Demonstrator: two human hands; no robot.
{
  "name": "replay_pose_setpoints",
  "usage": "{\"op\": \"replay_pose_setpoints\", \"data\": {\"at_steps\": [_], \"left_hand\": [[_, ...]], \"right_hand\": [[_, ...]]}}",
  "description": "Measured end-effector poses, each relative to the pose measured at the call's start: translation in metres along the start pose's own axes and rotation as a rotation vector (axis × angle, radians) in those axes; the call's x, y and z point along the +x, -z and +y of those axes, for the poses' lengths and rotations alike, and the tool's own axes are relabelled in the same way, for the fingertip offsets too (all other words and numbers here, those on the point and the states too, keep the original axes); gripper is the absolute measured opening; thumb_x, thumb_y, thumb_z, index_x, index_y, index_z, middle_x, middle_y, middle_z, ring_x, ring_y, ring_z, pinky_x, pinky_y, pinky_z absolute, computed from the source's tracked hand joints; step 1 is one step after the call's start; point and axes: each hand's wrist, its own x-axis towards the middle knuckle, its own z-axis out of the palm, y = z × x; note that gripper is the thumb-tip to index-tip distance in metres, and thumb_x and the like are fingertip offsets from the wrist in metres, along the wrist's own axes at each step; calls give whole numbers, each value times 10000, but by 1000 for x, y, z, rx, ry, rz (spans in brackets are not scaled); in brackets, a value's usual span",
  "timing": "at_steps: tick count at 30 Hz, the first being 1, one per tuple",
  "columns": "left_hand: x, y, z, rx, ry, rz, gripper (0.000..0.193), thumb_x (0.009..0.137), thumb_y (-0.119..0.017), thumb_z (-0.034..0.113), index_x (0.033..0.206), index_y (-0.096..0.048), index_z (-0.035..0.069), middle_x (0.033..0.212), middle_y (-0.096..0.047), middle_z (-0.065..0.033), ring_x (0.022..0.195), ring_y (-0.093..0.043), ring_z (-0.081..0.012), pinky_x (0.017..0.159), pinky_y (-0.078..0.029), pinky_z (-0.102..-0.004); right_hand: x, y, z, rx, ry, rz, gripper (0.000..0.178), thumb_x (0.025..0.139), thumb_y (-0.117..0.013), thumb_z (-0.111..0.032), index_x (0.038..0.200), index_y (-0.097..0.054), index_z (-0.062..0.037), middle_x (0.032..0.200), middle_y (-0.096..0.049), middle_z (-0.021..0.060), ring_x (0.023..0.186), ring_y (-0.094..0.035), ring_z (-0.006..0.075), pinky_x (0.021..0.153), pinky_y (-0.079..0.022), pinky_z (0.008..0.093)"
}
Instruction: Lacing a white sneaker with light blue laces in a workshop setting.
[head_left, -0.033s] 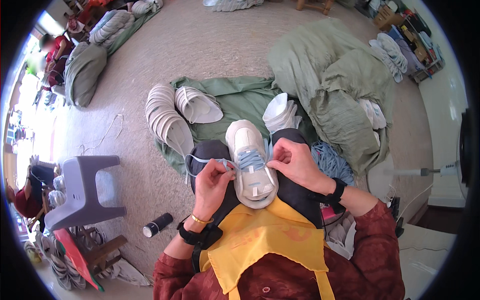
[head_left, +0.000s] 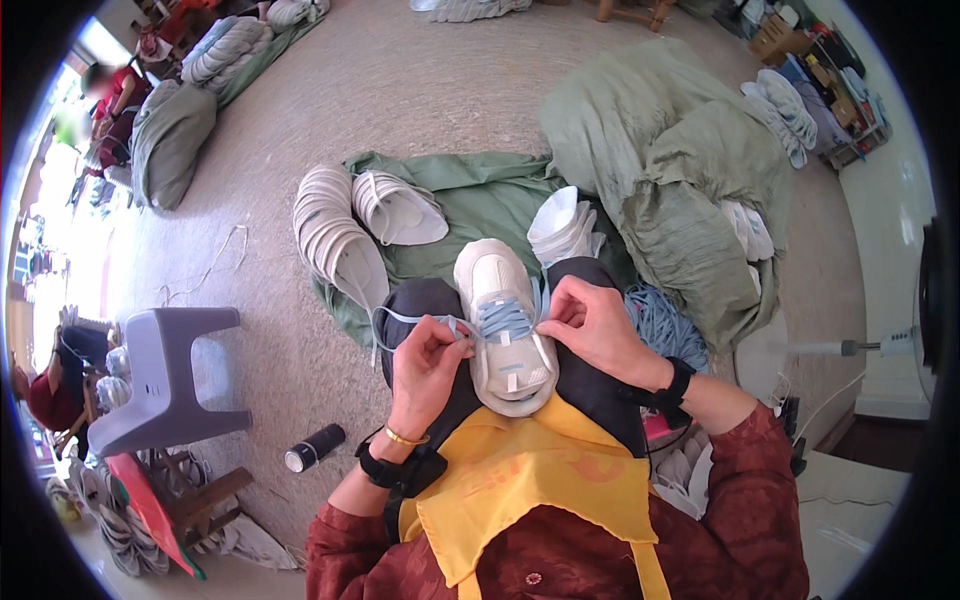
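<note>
A whitish sneaker (head_left: 515,365) rests between my knees with its toe pointing away from me. Light blue shoelace (head_left: 505,318) crosses its front in several rows. On the shoe's left side my left hand (head_left: 425,368) is closed in a pinch on one lace end, which loops out over my dark trouser leg. At the opposite edge, the fingertips of my right hand (head_left: 598,330) are pinched at the eyelets, where the other lace end (head_left: 541,297) stands up beside them. The exact grip there is partly hidden by the fingers.
Stacked shoe uppers (head_left: 325,225) lie on a green cloth (head_left: 480,185), with a large grey-green sack (head_left: 650,130) beyond. A bundle of blue laces (head_left: 665,325) lies by my right knee. Leftward are a grey plastic stool (head_left: 170,375) and a black cylinder (head_left: 315,448). Another person (head_left: 115,100) sits far left.
</note>
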Motion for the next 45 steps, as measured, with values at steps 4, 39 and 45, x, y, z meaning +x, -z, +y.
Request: {"op": "replay_pose_setpoints", "data": {"at_steps": [4, 39, 45], "left_hand": [[1, -2, -9, -115, -13, 7, 147, 961, -630, -82, 927, -505, -14, 1057, -672, -82, 907, -681, -110, 850, -577, -254], [-3, -21, 7, 553, -299, 143, 197, 842, -661, -89, 912, -496, -9, 766, -568, -177, 661, -614, -356, 605, -488, -415], [-2, -21, 5, 560, -303, 165, 253, 823, -665, -105, 940, -466, 0, 773, -534, -166, 693, -597, -362, 618, -479, -424]], "right_hand": [[-3, -2, -4, -102, 78, 26, 132, 858, -788, -22, 931, -686, 18, 759, -679, 61, 663, -672, 115, 617, -543, 257], [-24, -18, -22, -484, 227, 7, 169, 835, -641, 2, 995, -588, 9, 894, -621, 190, 853, -644, 402, 722, -528, 479], [-24, -24, -20, -771, 378, -80, 218, 772, -680, 6, 973, -595, -7, 913, -637, 163, 853, -674, 349, 718, -556, 434]]}}
